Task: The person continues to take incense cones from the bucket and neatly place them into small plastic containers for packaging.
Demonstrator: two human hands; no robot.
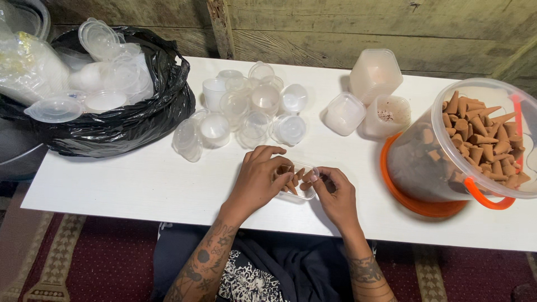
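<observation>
On the white table [140, 184], a small clear plastic tub [302, 193] lies between my hands with several brown cones [291, 178] in it. My left hand [258, 178] curls over the tub's left side, its fingertips on the cones. My right hand [334, 193] holds the tub's right end, pinching its rim. A large clear bucket [442, 162] with an orange handle, tilted toward me at the right, is full of the same brown cones [481, 140].
Several empty clear cups and lids [246, 112] are clustered at the table's middle back. Stacked square tubs [373, 75] stand right of them. A black bag [128, 117] full of plastic containers sits at the left. A wooden wall runs behind; patterned red carpet lies below.
</observation>
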